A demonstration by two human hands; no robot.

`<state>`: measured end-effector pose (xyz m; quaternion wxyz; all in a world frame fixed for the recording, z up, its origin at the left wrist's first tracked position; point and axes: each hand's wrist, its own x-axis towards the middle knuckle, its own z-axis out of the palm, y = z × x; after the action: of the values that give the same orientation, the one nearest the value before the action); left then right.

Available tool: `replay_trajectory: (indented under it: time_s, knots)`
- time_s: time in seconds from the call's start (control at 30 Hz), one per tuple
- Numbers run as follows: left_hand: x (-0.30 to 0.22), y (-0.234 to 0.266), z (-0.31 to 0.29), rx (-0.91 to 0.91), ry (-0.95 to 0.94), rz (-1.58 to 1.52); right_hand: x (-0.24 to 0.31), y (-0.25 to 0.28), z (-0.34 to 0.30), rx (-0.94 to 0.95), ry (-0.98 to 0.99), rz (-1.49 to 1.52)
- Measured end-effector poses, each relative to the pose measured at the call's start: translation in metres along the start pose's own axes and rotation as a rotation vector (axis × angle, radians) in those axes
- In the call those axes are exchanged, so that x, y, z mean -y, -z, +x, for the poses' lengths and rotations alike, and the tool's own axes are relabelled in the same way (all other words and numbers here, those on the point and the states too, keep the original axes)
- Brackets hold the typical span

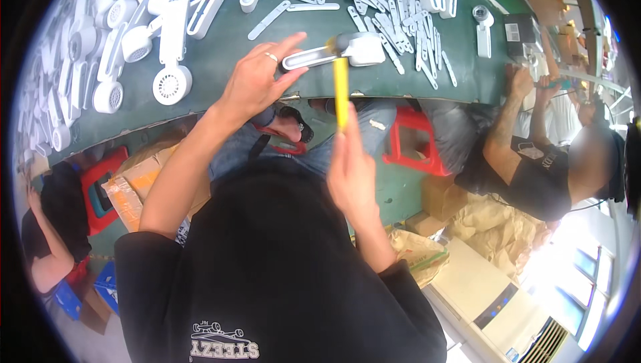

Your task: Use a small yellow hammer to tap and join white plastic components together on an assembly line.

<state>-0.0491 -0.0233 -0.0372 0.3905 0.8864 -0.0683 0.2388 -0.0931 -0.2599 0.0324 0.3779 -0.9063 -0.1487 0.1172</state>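
Note:
My right hand (350,174) is closed round a small hammer with a yellow handle (341,89). Its dark, blurred head lies over a white-and-grey handheld fan housing (366,50) at the table's near edge. My left hand (257,79), wearing a ring, grips the handle end of that housing between thumb and fingers. The hammer head hides part of the housing's middle, so whether they touch I cannot tell. Several long grey plastic strips (312,7) lie just beyond my left hand.
On the green table (214,62), white fan housings (172,84) crowd the left. A heap of grey strips (400,9) lies at the far middle. Another fan housing (483,32) rests at right. A co-worker (527,162) sits at right, near a red stool (415,141). Cardboard boxes (143,179) stand below left.

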Motion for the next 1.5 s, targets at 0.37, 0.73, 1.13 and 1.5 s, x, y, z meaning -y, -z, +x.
replay_trajectory:
  time_s: [0.37, 0.73, 1.13, 1.5]
  knots:
    - [0.003, -0.005, 0.002, -0.019, -0.028, -0.023, -0.006, 0.044, 0.005, 0.026, -0.098, 0.142]
    - [-0.047, 0.138, -0.142, -0.278, 0.187, 0.358, -0.146, 0.195, 0.183, -0.667, -0.039, -0.238]
    - [0.046, 0.263, -0.305, -1.381, 0.932, 0.483, -0.216, 0.181, 0.320, -0.424, -0.258, -0.021]
    - [0.151, 0.402, -0.271, -1.304, 0.649, 0.956, -0.164, 0.218, 0.213, -0.638, -0.039, 0.176]
